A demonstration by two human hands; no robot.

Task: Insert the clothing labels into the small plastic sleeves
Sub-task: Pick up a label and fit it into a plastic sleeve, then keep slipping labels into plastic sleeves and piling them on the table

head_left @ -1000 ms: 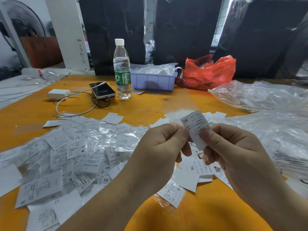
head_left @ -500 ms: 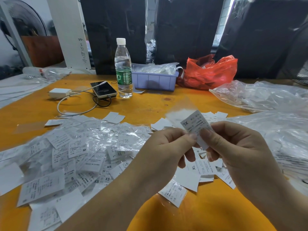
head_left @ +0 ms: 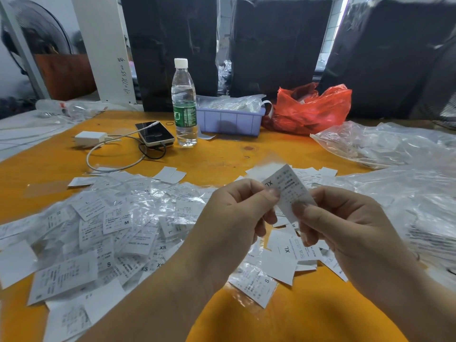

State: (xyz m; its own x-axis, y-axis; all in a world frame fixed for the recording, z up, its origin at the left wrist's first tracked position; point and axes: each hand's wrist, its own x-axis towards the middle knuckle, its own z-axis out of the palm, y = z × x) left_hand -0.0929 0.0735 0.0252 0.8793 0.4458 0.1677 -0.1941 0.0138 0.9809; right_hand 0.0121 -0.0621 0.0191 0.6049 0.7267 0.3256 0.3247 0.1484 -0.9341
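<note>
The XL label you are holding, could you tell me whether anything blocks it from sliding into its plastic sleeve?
Nothing visible does. The left hand and right hand pinch the XL label, and the clear sleeve sits directly at its upper end.

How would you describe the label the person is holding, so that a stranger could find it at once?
Start at the orange table, then look at the two hands raised above its near middle. Between the left hand and the right hand is a white clothing label, pinched by both. Unlike the many labels lying flat in the heaps below, it is lifted off the table, tilted, and shows XL near its top corner.
</note>
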